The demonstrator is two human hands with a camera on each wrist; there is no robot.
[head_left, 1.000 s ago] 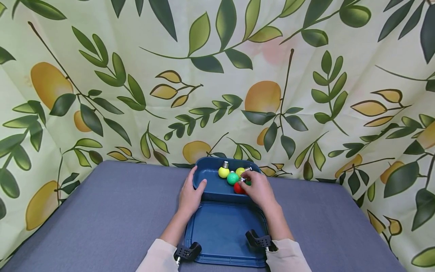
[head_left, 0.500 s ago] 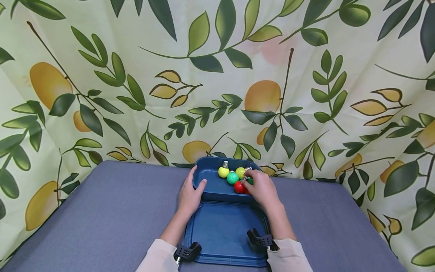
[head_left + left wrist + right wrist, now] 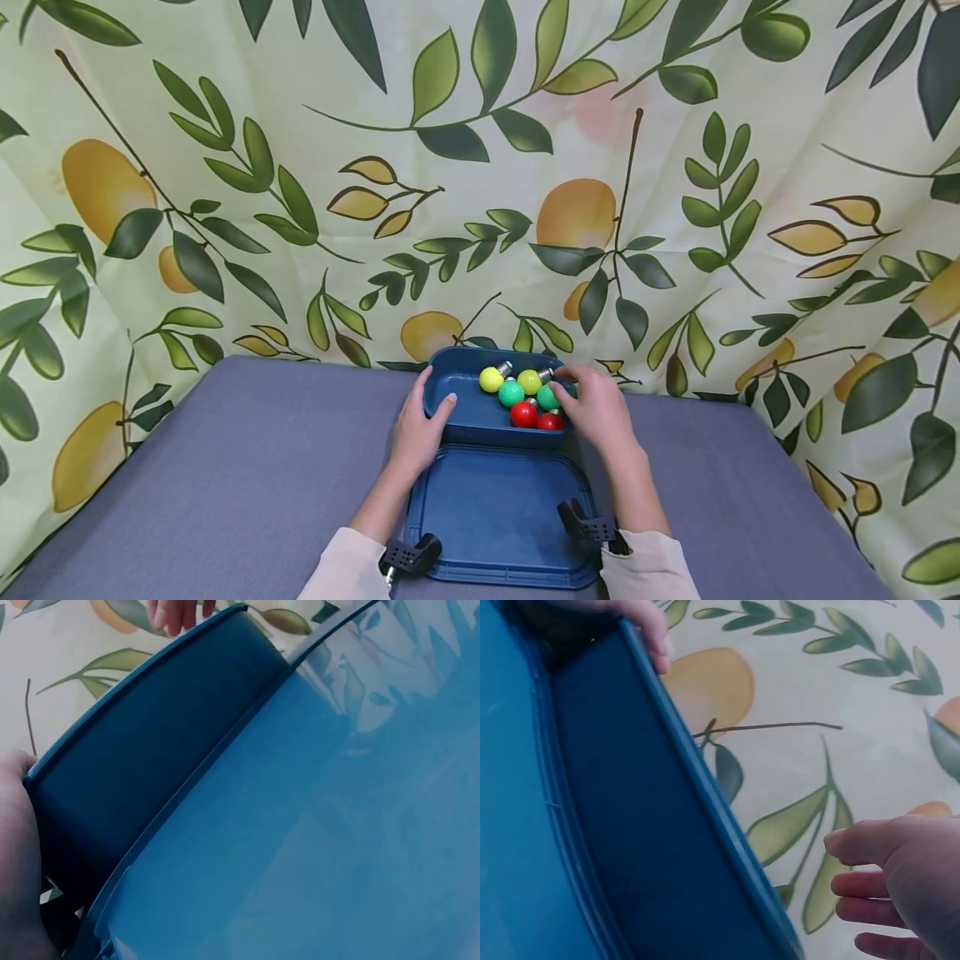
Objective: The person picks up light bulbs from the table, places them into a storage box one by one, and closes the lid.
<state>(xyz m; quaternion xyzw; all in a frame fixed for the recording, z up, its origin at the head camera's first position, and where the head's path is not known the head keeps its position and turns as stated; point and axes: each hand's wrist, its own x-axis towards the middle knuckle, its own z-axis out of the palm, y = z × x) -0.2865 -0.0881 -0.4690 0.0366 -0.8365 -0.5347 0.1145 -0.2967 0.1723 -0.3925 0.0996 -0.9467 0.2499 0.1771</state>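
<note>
A deep blue plastic box [image 3: 468, 435] stands at the back of the table. In its right half lie small bulbs with silver screw bases: two yellow bulbs [image 3: 491, 380], two green bulbs [image 3: 512, 393] and two red bulbs [image 3: 523, 414]. My left hand [image 3: 416, 429] holds the box's left end, thumb at the front rim and fingers along the outer side. My right hand [image 3: 596, 408] hovers at the right end, thumb near the right green bulb. The right wrist view shows that hand [image 3: 922, 877] with relaxed, spread fingers and nothing between them.
A flat blue lid [image 3: 502, 517] with a ridged edge lies directly in front of the box, between my forearms. Grey-blue cloth covers the table [image 3: 285, 467]. A leaf-and-fruit patterned curtain [image 3: 465, 183] rises right behind the box.
My right hand has let go of a red bulb and drawn back to the right, uncovering the right green and red bulbs. The left yellow bulb's base has tipped right. My left hand stays put.
</note>
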